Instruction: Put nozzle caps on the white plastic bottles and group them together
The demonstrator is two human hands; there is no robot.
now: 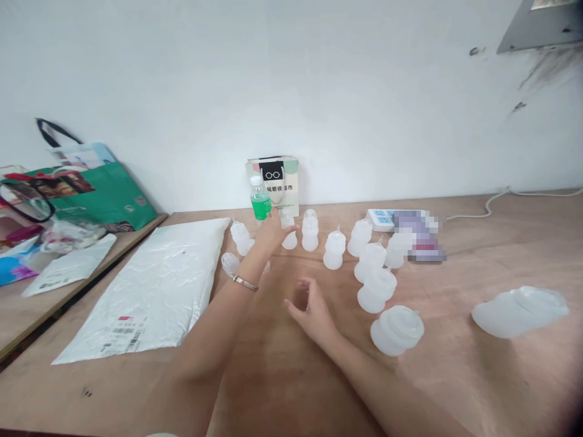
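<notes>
My left hand (272,232) reaches to the back of the table, thumb and fingers apart. Its thumb overlaps a frosted white plastic bottle (288,240); whether it touches is unclear. Just right of that stands another frosted bottle with a rounded clear top (310,230). Nearer to me, my right hand (313,311) hovers with curved, parted fingers and nothing in them. A frosted bottle with a pointed tip (334,250) stands beyond it. My left forearm partly covers a frosted bottle (239,237) and clear caps (231,263).
Several more frosted bottles (376,290) stand to the right; one large bottle (519,311) lies at far right. A white mailing bag (150,291) covers the left. Behind are a green-labelled drink bottle (260,206), paper bag (291,176) and power strip (381,220).
</notes>
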